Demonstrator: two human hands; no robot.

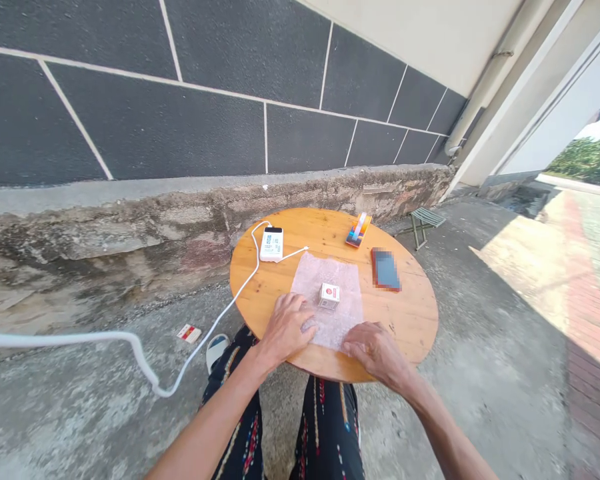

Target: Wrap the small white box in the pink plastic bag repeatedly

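A small white box with a red round mark point(329, 294) stands near the middle of a sheet of clear bubble wrap point(336, 268), which lies flat on a round wooden table point(410, 320). My left hand point(289, 325) rests on the left side of the sheet, just left of the box, with fingers apart and nothing held. At the sheet's near right corner is my right hand point(373, 348), its fingers curled and closed on the edge of the wrap. Neither hand touches the box.
A white device with a display point(272, 244) and white cable point(240, 293) sits at back left. A tape dispenser point(359, 231) and a phone point(386, 269) lie to the right. The tiled wall point(195, 127) runs behind; a folding stool point(423, 220) stands beyond the table.
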